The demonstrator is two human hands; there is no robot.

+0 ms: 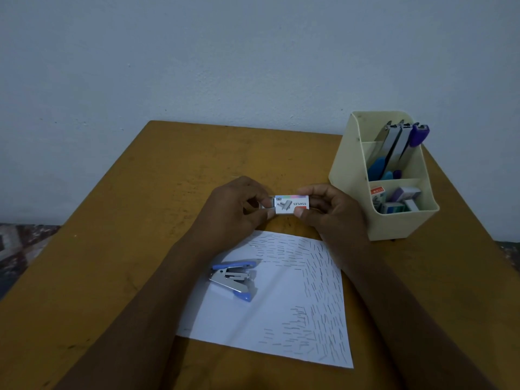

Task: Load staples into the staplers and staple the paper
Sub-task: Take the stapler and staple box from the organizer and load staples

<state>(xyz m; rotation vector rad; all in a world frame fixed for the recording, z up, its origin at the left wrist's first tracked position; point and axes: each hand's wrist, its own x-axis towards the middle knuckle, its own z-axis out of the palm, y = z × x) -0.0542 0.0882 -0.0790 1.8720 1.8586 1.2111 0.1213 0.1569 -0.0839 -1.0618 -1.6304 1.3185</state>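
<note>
Both hands meet above the tabletop (112, 249): the right hand (329, 212) pinches the staple box (292, 204) by its sleeve, the left hand (236, 209) pinches the inner tray poking out. Below, the blue stapler (233, 278) lies open on the staple-covered paper (281, 305).

Forearms extended forward; left hand (235, 211) and right hand (327, 211) each pinched one end of the staple box (291, 204).
</note>
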